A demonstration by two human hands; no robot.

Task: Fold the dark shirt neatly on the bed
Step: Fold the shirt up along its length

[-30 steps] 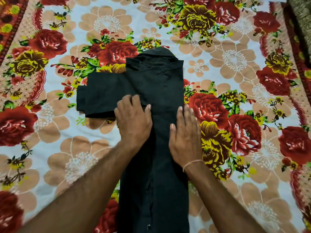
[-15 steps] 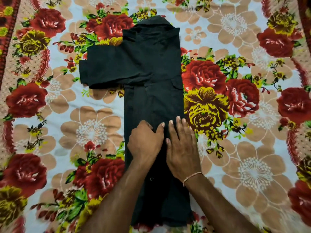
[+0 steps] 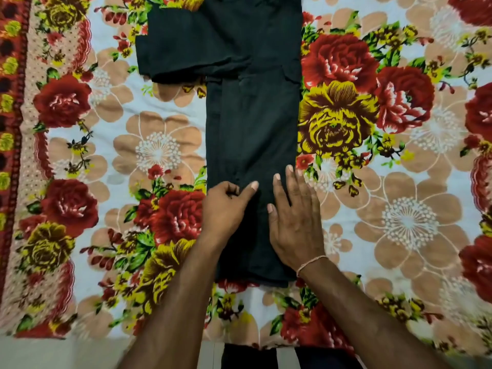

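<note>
Floral bedsheet point(image 3: 159, 145) w/ red & yellow roses, thin thread bracelet point(image 3: 310, 263), pale floor strip point(image 3: 53, 352).

No words, labels, brand marks or numbers can be read anywhere on the shirt point(image 3: 253, 115) or the bedsheet point(image 3: 399, 222).

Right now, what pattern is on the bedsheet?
Big red, yellow and tan flowers on the bedsheet, head view.

a home bedroom: a bed point(image 3: 159, 339) under a flowered bedsheet point(image 3: 399, 209).
</note>
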